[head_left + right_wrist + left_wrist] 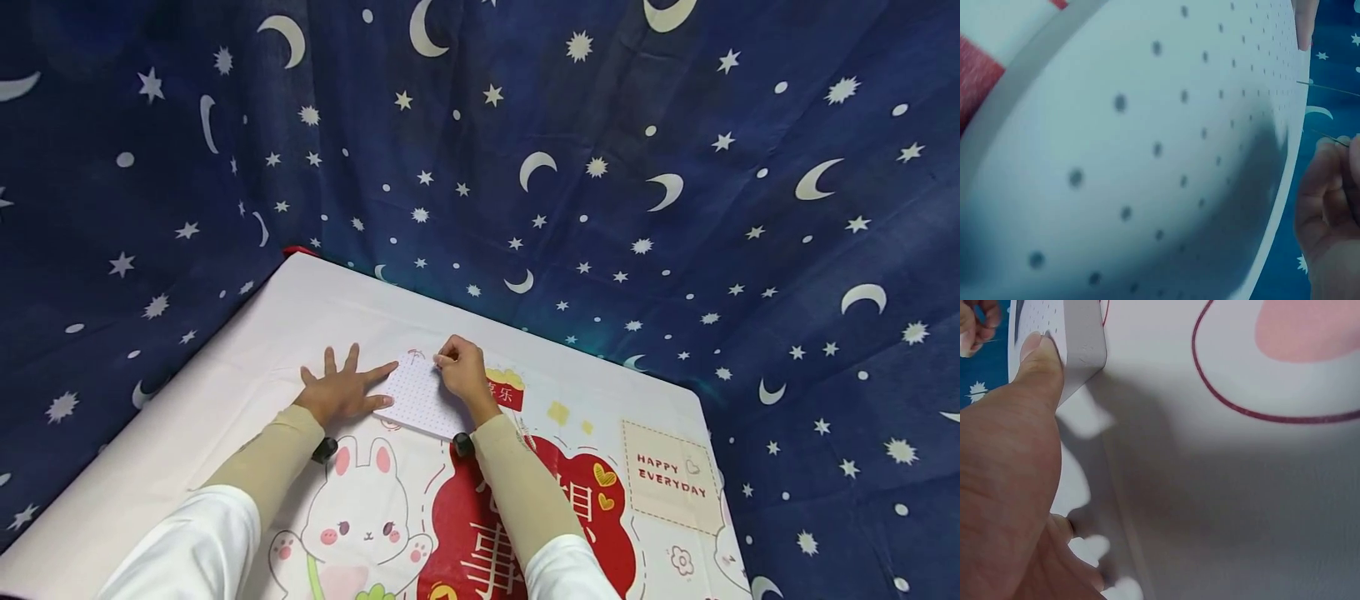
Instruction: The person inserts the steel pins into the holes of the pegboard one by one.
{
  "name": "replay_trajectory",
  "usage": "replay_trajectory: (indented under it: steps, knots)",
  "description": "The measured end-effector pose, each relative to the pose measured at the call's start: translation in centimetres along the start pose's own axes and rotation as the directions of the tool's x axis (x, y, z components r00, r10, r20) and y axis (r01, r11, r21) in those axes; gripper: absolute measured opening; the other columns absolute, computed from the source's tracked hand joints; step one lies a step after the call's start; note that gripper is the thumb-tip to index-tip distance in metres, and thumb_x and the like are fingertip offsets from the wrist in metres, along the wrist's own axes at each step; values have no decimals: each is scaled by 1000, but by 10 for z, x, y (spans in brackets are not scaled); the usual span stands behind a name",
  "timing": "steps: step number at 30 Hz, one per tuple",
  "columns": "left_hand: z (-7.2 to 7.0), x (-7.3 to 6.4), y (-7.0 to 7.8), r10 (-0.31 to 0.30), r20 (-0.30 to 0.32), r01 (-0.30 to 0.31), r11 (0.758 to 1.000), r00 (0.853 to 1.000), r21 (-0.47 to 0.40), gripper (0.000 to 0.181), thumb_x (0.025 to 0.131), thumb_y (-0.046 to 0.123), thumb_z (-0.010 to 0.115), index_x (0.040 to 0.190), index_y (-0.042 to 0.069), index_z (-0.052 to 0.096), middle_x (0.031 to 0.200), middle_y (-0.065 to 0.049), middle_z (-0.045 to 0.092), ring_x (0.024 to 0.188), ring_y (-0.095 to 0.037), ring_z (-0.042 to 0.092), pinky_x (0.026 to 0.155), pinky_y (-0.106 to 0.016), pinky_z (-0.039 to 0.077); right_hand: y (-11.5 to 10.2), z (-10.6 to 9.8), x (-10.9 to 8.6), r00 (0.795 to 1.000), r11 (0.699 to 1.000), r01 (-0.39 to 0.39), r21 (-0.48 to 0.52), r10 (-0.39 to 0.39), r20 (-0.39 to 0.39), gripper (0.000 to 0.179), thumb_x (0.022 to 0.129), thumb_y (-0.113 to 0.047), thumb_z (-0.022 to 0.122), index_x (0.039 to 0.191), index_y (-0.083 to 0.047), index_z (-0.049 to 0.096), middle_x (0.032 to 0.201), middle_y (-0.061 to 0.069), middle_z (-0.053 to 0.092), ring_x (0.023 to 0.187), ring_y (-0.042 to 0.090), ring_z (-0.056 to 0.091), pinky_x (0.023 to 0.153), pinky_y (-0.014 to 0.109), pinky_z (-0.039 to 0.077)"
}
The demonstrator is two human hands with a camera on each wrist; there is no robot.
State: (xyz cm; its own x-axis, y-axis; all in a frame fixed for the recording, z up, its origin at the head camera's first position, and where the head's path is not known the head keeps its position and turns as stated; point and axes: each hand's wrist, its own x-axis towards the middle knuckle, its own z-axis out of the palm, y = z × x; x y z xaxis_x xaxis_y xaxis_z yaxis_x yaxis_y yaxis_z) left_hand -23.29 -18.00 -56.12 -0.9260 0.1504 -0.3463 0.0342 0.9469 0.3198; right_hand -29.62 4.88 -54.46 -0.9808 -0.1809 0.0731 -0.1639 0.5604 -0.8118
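Note:
A white board (420, 398) with a grid of small dark dots lies on the printed cloth. It has a thick side wall, which shows in the left wrist view. My left hand (339, 395) spreads its fingers at the board's left side, thumb and index finger resting on the edge. Over the board's far right part, my right hand (463, 373) has its fingers curled in a pinch. In the right wrist view, a thin wire-like strand (1327, 137) sticks out from those fingertips. Another thin strand (1332, 89) runs from the board's edge above it.
Beneath lies a white cloth (322, 300) printed with a rabbit (363, 500), a red patch with characters (607, 542) and a "Happy Everyday" panel (671, 475). A dark blue curtain (480, 150) with moons and stars hangs along the back and sides.

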Motion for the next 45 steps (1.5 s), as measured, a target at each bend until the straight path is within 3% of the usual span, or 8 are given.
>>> replay_trajectory:
  steps: [6, 13, 24, 34, 37, 42, 45]
  knots:
    - [-6, -6, 5, -19, 13, 20, 1000, 1000, -14, 85, 88, 88, 45, 162, 51, 25, 174, -29, 5, 152, -70, 0, 107, -93, 9, 3, 5, 2, 1000, 998, -9, -60, 9, -5, 20, 95, -2, 71, 79, -7, 60, 85, 9, 67, 78, 15, 53, 70, 25, 44]
    - [-15, -15, 8, -12, 32, 12, 1000, 999, 13, 79, 94, 79, 48, 163, 46, 26, 173, -31, 6, 151, -70, 1, 107, -93, 12, 5, 9, 4, 1000, 996, 12, -86, -13, -20, 19, 95, -3, 72, 79, -8, 62, 82, 7, 66, 78, 15, 55, 70, 25, 45]
    - [2, -1, 1, -12, 5, 11, 999, 1000, 49, 85, 86, 92, 38, 161, 55, 21, 173, -29, 9, 151, -70, 5, 105, -94, 14, 13, 10, 6, 1000, 997, -14, -74, 12, -27, 15, 92, -5, 76, 79, -6, 69, 78, 7, 66, 76, 15, 55, 69, 25, 47]
    - [-18, -21, 15, -4, 18, 3, 999, 1000, 45, 76, 98, 75, 46, 164, 43, 26, 172, -33, 7, 150, -72, 4, 106, -93, 16, 10, 9, 7, 999, 996, -50, -73, 50, -5, 12, 90, -6, 78, 78, -7, 76, 82, 7, 75, 78, 15, 59, 74, 26, 52]
    - [-15, -17, 14, -9, 28, 8, 1000, 1000, 26, 79, 96, 78, 45, 164, 44, 25, 172, -32, 6, 150, -72, 3, 107, -93, 14, 9, 9, 6, 998, 994, -64, -84, 64, -12, 11, 90, -7, 78, 79, -7, 77, 83, 7, 75, 80, 15, 60, 75, 27, 54]
    - [6, 4, -3, -3, 4, 3, 1000, 1000, 3, 93, 81, 97, 33, 162, 53, 21, 173, -30, 3, 151, -71, -1, 105, -94, 8, 11, 10, 4, 998, 995, -63, -79, 62, -19, 9, 90, -8, 79, 81, -6, 78, 85, 8, 76, 80, 15, 60, 78, 29, 54]
    - [6, 4, -4, 1, 3, -1, 1000, 1000, -5, 93, 81, 97, 32, 162, 53, 20, 173, -30, 1, 151, -71, -3, 105, -94, 6, 10, 9, 4, 997, 995, -76, -70, 75, -10, 8, 91, -9, 80, 83, -7, 79, 86, 8, 77, 80, 14, 60, 80, 29, 54]
